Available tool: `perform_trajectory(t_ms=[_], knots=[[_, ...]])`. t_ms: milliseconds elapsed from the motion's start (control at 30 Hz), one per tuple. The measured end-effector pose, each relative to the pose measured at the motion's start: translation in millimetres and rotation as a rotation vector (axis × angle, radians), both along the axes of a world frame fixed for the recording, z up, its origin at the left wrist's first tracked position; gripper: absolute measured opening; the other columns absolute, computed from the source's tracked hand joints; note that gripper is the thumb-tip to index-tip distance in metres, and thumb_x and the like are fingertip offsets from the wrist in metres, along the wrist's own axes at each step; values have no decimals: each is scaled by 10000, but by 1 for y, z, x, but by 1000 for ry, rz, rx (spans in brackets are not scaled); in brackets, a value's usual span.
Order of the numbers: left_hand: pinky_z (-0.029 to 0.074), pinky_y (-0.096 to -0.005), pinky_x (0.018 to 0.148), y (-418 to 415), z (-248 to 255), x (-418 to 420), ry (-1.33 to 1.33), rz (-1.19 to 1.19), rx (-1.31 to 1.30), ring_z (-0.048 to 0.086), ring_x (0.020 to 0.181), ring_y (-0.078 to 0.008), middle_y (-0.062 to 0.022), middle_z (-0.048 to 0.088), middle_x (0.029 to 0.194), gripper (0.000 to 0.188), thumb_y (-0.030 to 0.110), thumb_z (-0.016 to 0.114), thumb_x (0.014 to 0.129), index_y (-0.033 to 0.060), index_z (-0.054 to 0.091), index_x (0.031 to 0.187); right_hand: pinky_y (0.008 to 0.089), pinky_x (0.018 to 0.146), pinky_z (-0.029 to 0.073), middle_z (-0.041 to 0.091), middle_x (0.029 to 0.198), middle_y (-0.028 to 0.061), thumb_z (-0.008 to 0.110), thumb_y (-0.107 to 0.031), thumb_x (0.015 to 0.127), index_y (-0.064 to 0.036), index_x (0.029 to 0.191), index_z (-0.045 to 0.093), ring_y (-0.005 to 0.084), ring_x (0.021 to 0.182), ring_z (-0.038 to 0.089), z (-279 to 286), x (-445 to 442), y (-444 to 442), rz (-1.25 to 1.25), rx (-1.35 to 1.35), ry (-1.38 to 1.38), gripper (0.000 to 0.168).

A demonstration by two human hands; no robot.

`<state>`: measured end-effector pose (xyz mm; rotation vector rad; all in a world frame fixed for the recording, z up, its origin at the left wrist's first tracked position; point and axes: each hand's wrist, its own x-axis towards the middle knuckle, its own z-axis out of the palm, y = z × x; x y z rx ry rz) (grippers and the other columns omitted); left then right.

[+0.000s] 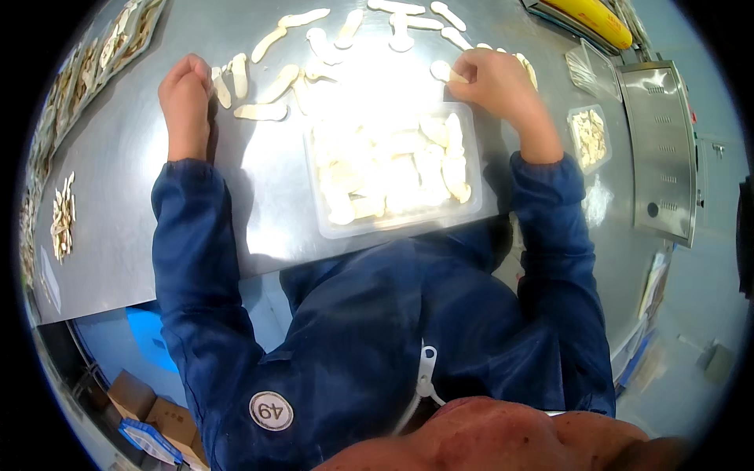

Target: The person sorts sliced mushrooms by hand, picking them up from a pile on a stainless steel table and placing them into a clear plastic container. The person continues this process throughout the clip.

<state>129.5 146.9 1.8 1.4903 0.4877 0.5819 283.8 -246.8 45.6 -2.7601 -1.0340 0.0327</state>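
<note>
My right hand [495,82] pinches a pale mushroom piece [443,70] between thumb and fingers, just above the steel tabletop. Curled fingers on my left hand [187,82] rest beside a slim mushroom piece [221,89]; whether they hold anything is hidden. Between my forearms, at the table's front edge, a clear plastic tub [339,231] is filled with pale mushrooms [433,168], partly washed out by glare. More pieces lie loose behind it, among them a long one [261,112], a capped one [400,32] and a curved one [321,46].
Trays of dried slices [126,35] line the left edge, with a small pile of slices [63,218] nearer. At right are a small tub of slices [589,138], a clear empty-looking container [594,70], a plastic bag [597,200] and a vented steel box [660,150].
</note>
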Motion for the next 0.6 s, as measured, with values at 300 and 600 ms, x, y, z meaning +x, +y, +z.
perform_trajectory(t_ms=[300,600], knots=[[221,-264,533,8,-9,-1,-27,12,111,320,592,-83,33,409,661,220,-65,375,792,86,464,660,402,798,480,687,861,75,835,-163,710,-80,924,689,260,802,666,36,-69,22,447,287,-77,272],[197,-265,522,5,-12,4,-62,-6,98,297,572,-71,49,400,643,241,-74,378,788,91,480,646,411,901,407,622,864,93,810,-147,741,-39,883,662,264,880,614,24,-146,56,642,270,76,232]])
